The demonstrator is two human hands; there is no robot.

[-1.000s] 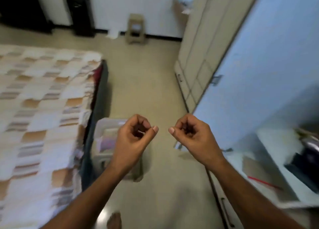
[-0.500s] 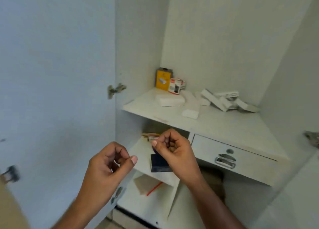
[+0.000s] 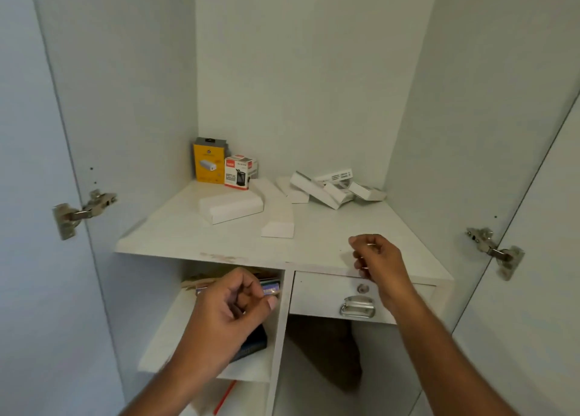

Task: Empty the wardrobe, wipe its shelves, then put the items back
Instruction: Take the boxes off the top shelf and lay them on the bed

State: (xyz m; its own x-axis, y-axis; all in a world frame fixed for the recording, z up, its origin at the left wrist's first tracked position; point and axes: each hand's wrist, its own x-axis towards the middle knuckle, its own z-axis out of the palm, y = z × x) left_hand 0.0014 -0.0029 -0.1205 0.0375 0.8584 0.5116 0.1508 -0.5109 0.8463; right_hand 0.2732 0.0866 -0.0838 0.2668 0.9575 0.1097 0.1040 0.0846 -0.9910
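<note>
The tall pale grey-white laminate wardrobe (image 3: pixel 301 70) stands with both doors swung wide, and its broad white main shelf (image 3: pixel 194 230) is not yet emptied. Across that shelf lie the items to be taken out: a long flat white carton (image 3: pixel 230 207) left of centre, lying with its long axis roughly across the shelf; a narrow white strip-like box (image 3: pixel 277 208) running front to back beside it; a jumble of small white boxes (image 3: pixel 332 188) tumbled against one another toward the back right; and, upright in the back left corner, a yellow packaged box (image 3: pixel 208 161) touching a red-and-white printed box (image 3: pixel 237 172). Below the shelf a white drawer with a metal pull handle (image 3: pixel 357 305) sits on the right, and a lower left compartment holds dark books (only partly visible behind the arm). The right hand (image 3: pixel 375 257) hovers over the shelf's front right edge, fingers loosely curled and holding nothing that I can make out. The left hand (image 3: pixel 233 302) hangs lower, in front of the left compartment, its fingers curled too, seemingly empty. To my eye the right hand is the nearer one: the strip-like box lies just ahead and to its left, the jumble straight beyond its fingertips.
</note>
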